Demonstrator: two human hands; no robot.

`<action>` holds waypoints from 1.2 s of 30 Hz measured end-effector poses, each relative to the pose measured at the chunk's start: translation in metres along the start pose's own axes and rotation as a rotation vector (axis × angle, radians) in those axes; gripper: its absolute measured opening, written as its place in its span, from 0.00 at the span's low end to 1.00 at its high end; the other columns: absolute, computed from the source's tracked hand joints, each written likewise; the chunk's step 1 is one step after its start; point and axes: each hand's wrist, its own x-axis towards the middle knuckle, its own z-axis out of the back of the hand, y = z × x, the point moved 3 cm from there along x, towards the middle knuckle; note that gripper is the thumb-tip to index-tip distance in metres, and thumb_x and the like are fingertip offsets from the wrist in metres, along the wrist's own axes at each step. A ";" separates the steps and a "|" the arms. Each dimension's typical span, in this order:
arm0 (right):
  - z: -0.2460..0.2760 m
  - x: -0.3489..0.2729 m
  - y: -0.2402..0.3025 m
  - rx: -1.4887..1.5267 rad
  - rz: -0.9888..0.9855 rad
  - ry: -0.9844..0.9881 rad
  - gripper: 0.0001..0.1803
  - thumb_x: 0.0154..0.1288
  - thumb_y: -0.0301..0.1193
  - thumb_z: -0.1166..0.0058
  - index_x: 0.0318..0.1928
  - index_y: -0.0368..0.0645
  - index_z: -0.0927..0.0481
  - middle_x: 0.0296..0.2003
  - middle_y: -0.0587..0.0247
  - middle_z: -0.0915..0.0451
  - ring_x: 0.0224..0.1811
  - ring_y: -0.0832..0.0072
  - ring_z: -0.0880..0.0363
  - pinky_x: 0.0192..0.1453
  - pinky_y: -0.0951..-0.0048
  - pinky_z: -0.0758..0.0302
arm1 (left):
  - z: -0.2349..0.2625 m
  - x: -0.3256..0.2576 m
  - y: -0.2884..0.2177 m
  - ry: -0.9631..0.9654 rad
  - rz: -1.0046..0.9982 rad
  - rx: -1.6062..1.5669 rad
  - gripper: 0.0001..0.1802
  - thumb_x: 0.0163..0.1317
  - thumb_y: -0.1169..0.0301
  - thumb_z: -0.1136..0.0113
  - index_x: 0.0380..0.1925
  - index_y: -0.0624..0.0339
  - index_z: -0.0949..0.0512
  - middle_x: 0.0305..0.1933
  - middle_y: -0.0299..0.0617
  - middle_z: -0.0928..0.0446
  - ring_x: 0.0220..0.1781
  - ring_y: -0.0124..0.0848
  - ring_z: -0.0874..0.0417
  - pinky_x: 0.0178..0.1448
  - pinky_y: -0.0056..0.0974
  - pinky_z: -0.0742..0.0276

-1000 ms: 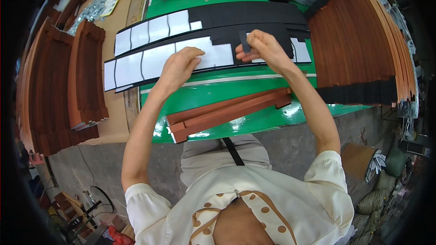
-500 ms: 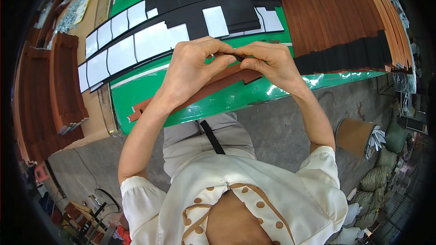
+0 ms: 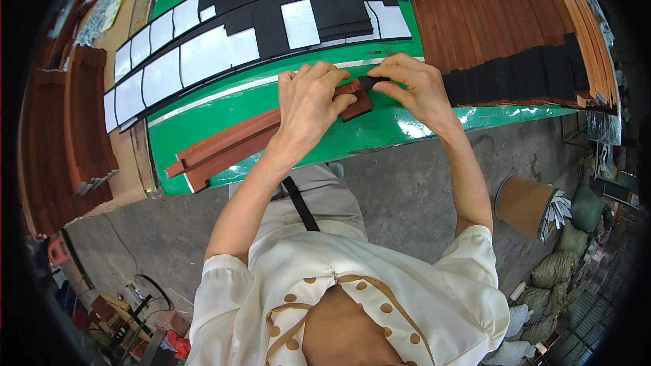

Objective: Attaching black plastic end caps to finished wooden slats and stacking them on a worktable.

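Note:
My left hand (image 3: 308,105) is closed around a reddish-brown wood-look strip (image 3: 234,134) close to its right end. At that end sits a small black piece (image 3: 370,83), pinched between the thumb and fingers of my right hand (image 3: 415,88). The piece touches the strip's tip; how far it wraps round the tip cannot be made out. Beneath the held strip lies a second brown strip (image 3: 357,108), partly covered by my left hand. Beyond my hands, black foam-like sheets (image 3: 264,17) lie in rows, with white rectangular backing (image 3: 163,78) showing where pieces are gone.
A green-topped table (image 3: 325,141) carries everything. To the right, brown strips (image 3: 495,13) lie side by side, with black pieces (image 3: 515,71) along their near ends. More brown strips (image 3: 91,115) are stacked at left. A brown bin (image 3: 522,203) stands on the floor.
My left hand has moved right and slightly down and now grips the brown strip. The strip's right end has come up to the black piece, which both hands held before; my right hand keeps it.

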 end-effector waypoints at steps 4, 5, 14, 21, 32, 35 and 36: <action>-0.001 0.005 0.000 -0.054 0.044 0.044 0.11 0.51 0.30 0.38 0.37 0.44 0.18 0.33 0.67 0.23 0.35 0.68 0.24 0.38 0.68 0.27 | -0.007 0.003 -0.003 -0.026 0.032 0.001 0.15 0.46 0.63 0.31 0.34 0.55 0.18 0.36 0.33 0.21 0.37 0.32 0.24 0.43 0.39 0.41; -0.001 0.005 0.000 -0.064 0.074 0.048 0.10 0.51 0.30 0.38 0.37 0.44 0.18 0.32 0.67 0.23 0.36 0.68 0.24 0.38 0.67 0.27 | -0.007 0.003 -0.004 -0.018 0.045 -0.012 0.15 0.46 0.63 0.31 0.33 0.55 0.18 0.35 0.33 0.21 0.36 0.32 0.24 0.43 0.39 0.41; -0.002 0.010 -0.002 -0.100 0.136 0.062 0.11 0.49 0.30 0.37 0.36 0.46 0.18 0.31 0.69 0.24 0.35 0.69 0.25 0.38 0.66 0.28 | -0.008 0.003 -0.002 -0.027 0.075 -0.038 0.13 0.46 0.62 0.31 0.32 0.54 0.17 0.34 0.32 0.21 0.33 0.32 0.25 0.42 0.38 0.41; -0.002 0.013 -0.003 -0.093 0.161 0.067 0.10 0.49 0.30 0.37 0.35 0.46 0.17 0.31 0.69 0.23 0.35 0.68 0.25 0.37 0.66 0.28 | -0.007 0.002 -0.003 -0.068 0.015 -0.040 0.13 0.46 0.63 0.31 0.32 0.54 0.17 0.35 0.30 0.20 0.33 0.31 0.26 0.42 0.38 0.42; -0.005 0.009 -0.012 -0.058 0.172 0.029 0.13 0.50 0.31 0.37 0.38 0.46 0.16 0.34 0.68 0.22 0.36 0.68 0.24 0.40 0.69 0.28 | -0.005 0.002 -0.005 -0.134 -0.061 -0.080 0.10 0.49 0.65 0.33 0.32 0.55 0.17 0.33 0.31 0.20 0.30 0.29 0.26 0.42 0.37 0.43; 0.000 0.000 -0.025 0.063 0.008 -0.033 0.14 0.51 0.31 0.37 0.41 0.46 0.17 0.37 0.66 0.21 0.38 0.70 0.23 0.42 0.71 0.27 | -0.006 0.001 -0.007 -0.152 -0.077 -0.090 0.09 0.49 0.66 0.33 0.30 0.55 0.17 0.31 0.31 0.20 0.30 0.29 0.25 0.41 0.38 0.42; 0.000 -0.002 -0.026 0.059 0.004 -0.035 0.14 0.51 0.31 0.37 0.41 0.46 0.17 0.37 0.66 0.21 0.38 0.70 0.23 0.42 0.71 0.27 | -0.006 0.002 -0.007 -0.157 -0.076 -0.092 0.08 0.49 0.67 0.33 0.29 0.55 0.17 0.31 0.32 0.20 0.30 0.30 0.23 0.41 0.39 0.42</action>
